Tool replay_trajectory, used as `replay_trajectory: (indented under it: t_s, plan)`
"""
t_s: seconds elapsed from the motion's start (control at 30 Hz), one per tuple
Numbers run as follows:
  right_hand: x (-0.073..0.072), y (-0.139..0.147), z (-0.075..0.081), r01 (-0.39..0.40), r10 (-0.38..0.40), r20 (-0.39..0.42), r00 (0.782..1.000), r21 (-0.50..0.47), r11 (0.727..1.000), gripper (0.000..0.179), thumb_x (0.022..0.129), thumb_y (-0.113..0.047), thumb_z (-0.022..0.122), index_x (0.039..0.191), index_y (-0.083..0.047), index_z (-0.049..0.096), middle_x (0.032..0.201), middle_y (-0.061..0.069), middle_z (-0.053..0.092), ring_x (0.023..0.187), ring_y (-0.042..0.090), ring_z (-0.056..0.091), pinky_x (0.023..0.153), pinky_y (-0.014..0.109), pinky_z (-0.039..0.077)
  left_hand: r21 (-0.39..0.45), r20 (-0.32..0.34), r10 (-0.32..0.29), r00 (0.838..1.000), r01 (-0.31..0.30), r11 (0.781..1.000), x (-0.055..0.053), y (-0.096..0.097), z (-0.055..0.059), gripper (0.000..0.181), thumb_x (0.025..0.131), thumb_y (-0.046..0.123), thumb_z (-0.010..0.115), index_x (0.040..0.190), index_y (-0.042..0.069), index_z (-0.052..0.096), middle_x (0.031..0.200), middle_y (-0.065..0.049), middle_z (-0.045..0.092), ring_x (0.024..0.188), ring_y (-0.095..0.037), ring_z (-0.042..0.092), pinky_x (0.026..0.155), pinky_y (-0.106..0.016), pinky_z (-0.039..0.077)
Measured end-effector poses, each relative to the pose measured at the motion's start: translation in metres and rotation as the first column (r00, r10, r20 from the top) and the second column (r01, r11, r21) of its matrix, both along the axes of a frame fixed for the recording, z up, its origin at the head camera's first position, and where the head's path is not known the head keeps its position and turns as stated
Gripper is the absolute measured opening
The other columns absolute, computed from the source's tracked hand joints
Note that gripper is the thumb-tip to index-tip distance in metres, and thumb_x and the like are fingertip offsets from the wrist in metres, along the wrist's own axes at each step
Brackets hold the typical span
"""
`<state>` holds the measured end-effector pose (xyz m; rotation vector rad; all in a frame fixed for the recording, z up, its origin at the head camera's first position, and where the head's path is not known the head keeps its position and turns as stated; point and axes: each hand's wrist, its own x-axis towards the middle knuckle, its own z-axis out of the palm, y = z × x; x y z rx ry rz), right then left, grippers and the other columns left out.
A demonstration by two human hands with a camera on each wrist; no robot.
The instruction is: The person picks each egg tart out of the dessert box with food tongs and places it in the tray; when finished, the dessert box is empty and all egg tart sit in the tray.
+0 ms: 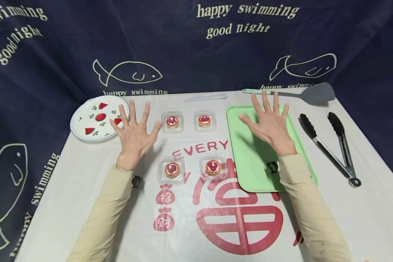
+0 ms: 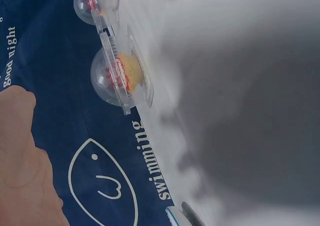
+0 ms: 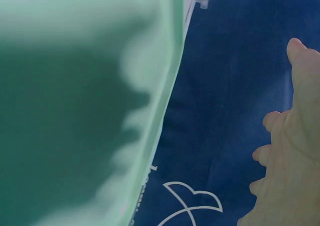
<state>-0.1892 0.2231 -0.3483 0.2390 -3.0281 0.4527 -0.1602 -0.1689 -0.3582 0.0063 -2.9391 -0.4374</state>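
My left hand point(image 1: 134, 136), fingers spread wide and holding nothing, hovers above the table between the plate point(image 1: 76, 122) and the boxed tarts. Over the light green tray point(image 1: 250, 165) is my right hand point(image 1: 271, 127), likewise spread and without any object. Several small tarts, each in a clear plastic box, stand in two rows between the hands; one front tart point(image 1: 172, 169) is nearest the left forearm. In the left wrist view a tart box point(image 2: 112, 79) shows its domed lid. The right wrist view shows the tray's edge point(image 3: 170, 71) below the right hand point(image 3: 295, 156).
Black-tipped tongs point(image 1: 330, 155) lie spread at the right of the tray. A grey spatula point(image 1: 319, 94) with a mint handle and a pale plastic knife point(image 1: 206, 97) lie along the back edge. A dark blue curtain point(image 1: 183, 43) hangs behind the table.
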Motion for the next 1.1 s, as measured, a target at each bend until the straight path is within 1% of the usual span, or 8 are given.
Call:
replay_trajectory:
  t_s: [0.43, 0.6, 0.7, 0.77, 0.87, 0.93, 1.03, 1.1]
  plan:
    - [0.002, 0.004, -0.002, -0.004, 0.006, 0.087, 0.996, -0.030, 1.000, 0.087, 0.091, -0.075, 0.026, 0.158, -0.025, 0.002, 0.163, 0.010, -0.011, 0.144, 0.036, -0.024, 0.107, 0.072, -0.016, 0.043, 0.027, -0.011, 1.000, 0.010, 0.999, 0.000, -0.004, -0.001, 0.079, 0.093, 0.067, 0.036, 0.158, 0.031, 0.009, 0.163, -0.015, -0.008, 0.146, -0.038, -0.019, 0.108, -0.072, -0.012]
    - [0.003, 0.001, 0.001, -0.038, 0.045, 0.118, 0.992, -0.067, 0.997, 0.085, 0.093, -0.072, 0.030, 0.158, -0.024, 0.003, 0.163, 0.012, -0.007, 0.145, 0.039, -0.020, 0.108, 0.072, -0.014, 0.158, 0.004, -0.110, 0.994, 0.108, 0.981, 0.004, 0.000, 0.002, 0.083, 0.095, 0.054, 0.047, 0.159, 0.018, 0.008, 0.161, -0.024, 0.004, 0.148, -0.042, -0.002, 0.114, -0.067, 0.000]
    - [0.004, -0.005, 0.002, -0.104, 0.115, 0.153, 0.982, -0.078, 0.992, 0.084, 0.094, -0.067, 0.036, 0.158, -0.022, 0.005, 0.163, 0.014, -0.003, 0.146, 0.041, -0.016, 0.109, 0.072, -0.011, 0.313, 0.043, -0.240, 0.970, 0.215, 0.925, 0.010, 0.010, 0.007, 0.088, 0.097, 0.041, 0.054, 0.157, 0.007, 0.000, 0.160, -0.027, 0.003, 0.148, -0.040, 0.003, 0.119, -0.058, 0.005]
    - [0.006, -0.010, 0.002, -0.164, 0.177, 0.178, 0.968, -0.084, 0.983, 0.083, 0.095, -0.064, 0.040, 0.159, -0.020, 0.007, 0.163, 0.014, 0.000, 0.147, 0.041, -0.013, 0.111, 0.071, -0.007, 0.437, 0.083, -0.332, 0.940, 0.265, 0.859, 0.017, 0.021, 0.010, 0.093, 0.096, 0.034, 0.059, 0.155, 0.002, -0.006, 0.160, -0.026, 0.000, 0.149, -0.037, 0.005, 0.121, -0.051, 0.007]
    - [0.009, -0.018, 0.001, -0.267, 0.284, 0.197, 0.938, -0.105, 0.958, 0.082, 0.096, -0.056, 0.049, 0.158, -0.016, 0.013, 0.163, 0.015, 0.006, 0.148, 0.041, -0.005, 0.114, 0.068, -0.001, 0.579, 0.138, -0.438, 0.888, 0.286, 0.764, 0.032, 0.041, 0.012, 0.102, 0.093, 0.026, 0.066, 0.154, 0.002, -0.011, 0.161, -0.024, 0.001, 0.148, -0.034, 0.011, 0.121, -0.045, 0.012]
    - [0.013, -0.023, 0.001, -0.328, 0.351, 0.203, 0.914, -0.140, 0.934, 0.081, 0.096, -0.050, 0.054, 0.157, -0.012, 0.017, 0.162, 0.016, 0.011, 0.148, 0.041, 0.001, 0.117, 0.064, 0.003, 0.638, 0.171, -0.490, 0.855, 0.283, 0.716, 0.043, 0.055, 0.010, 0.107, 0.089, 0.023, 0.071, 0.154, 0.003, -0.013, 0.160, -0.025, 0.005, 0.147, -0.034, 0.017, 0.120, -0.043, 0.017]
    - [0.017, -0.030, 0.000, -0.417, 0.457, 0.205, 0.865, -0.211, 0.884, 0.079, 0.094, -0.040, 0.062, 0.154, -0.005, 0.024, 0.159, 0.021, 0.021, 0.147, 0.041, 0.012, 0.119, 0.058, 0.010, 0.696, 0.219, -0.541, 0.812, 0.258, 0.670, 0.059, 0.075, 0.005, 0.115, 0.084, 0.019, 0.076, 0.154, 0.004, -0.014, 0.158, -0.027, 0.014, 0.145, -0.036, 0.024, 0.118, -0.043, 0.023]
    - [0.020, -0.035, 0.001, -0.460, 0.518, 0.222, 0.826, -0.265, 0.847, 0.079, 0.092, -0.037, 0.066, 0.153, -0.002, 0.028, 0.156, 0.022, 0.028, 0.145, 0.040, 0.020, 0.118, 0.056, 0.017, 0.706, 0.256, -0.543, 0.800, 0.230, 0.670, 0.069, 0.087, 0.000, 0.118, 0.081, 0.017, 0.079, 0.154, 0.004, -0.013, 0.157, -0.027, 0.017, 0.144, -0.035, 0.025, 0.118, -0.043, 0.022]
